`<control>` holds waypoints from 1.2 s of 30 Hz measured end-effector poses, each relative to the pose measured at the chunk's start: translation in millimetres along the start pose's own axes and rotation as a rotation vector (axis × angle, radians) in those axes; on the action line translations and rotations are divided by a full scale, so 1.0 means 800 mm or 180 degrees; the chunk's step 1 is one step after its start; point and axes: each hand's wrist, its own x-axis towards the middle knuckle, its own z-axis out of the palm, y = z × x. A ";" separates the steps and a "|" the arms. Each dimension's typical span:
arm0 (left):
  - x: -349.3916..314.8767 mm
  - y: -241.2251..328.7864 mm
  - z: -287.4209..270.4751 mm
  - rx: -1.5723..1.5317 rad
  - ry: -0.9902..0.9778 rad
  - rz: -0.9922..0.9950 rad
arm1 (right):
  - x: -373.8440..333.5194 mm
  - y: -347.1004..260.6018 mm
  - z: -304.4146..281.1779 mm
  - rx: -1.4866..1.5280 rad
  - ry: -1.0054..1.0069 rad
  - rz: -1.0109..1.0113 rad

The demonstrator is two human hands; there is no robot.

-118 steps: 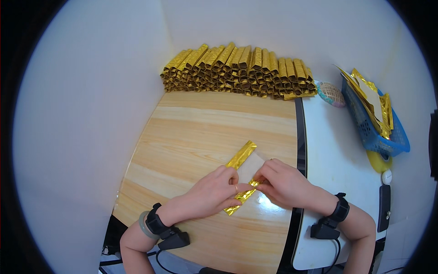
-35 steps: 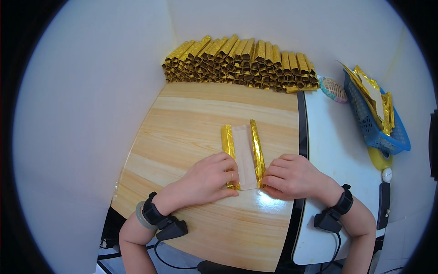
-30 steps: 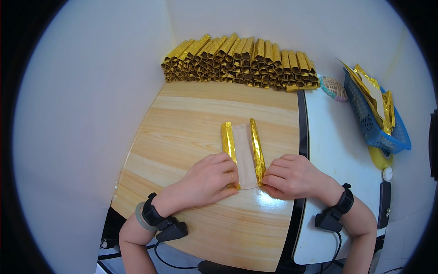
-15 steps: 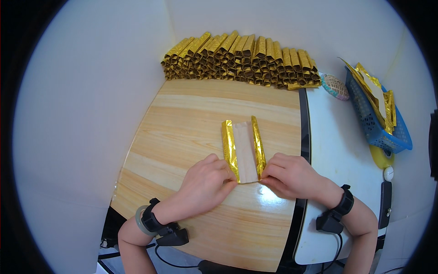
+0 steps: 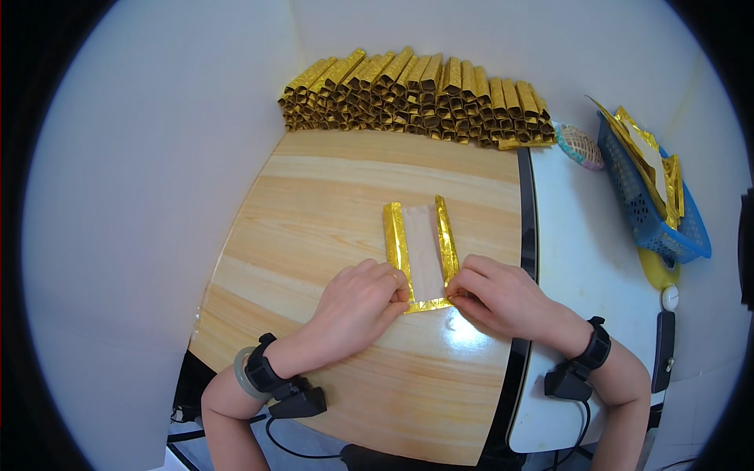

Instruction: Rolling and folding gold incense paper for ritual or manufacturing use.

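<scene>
A sheet of gold foil paper (image 5: 422, 253) lies on the wooden board, its pale backing facing up. Both long sides stand folded inward as gold strips, and a narrow gold strip is turned up along the near edge. My left hand (image 5: 363, 297) pinches the sheet's near left corner between thumb and fingers. At the near right corner, my right hand (image 5: 491, 294) holds the paper in a similar pinch. The fingertips of both hands partly cover those corners.
Many folded gold paper tubes (image 5: 424, 98) are stacked along the back of the wooden board (image 5: 314, 204). On the white surface to the right stand a blue basket (image 5: 648, 212) of gold sheets, a small woven basket (image 5: 580, 147) and a yellow roll of tape (image 5: 658, 268).
The sheet's near edge has been folded up, so a gold strip now shows there. Both hands have moved slightly away from me with the fold.
</scene>
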 end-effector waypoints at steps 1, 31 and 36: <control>0.000 -0.001 0.000 0.0000 -0.0003 -0.0003 | 0.001 0.000 -0.002 -0.0170 -0.0006 -0.0070; 0.015 -0.029 -0.008 0.1616 0.0601 0.0272 | 0.004 -0.005 0.015 -0.0791 -0.0249 -0.0846; 0.016 -0.030 0.004 0.1404 0.0602 0.0202 | 0.006 -0.011 0.024 -0.0297 -0.0418 -0.0829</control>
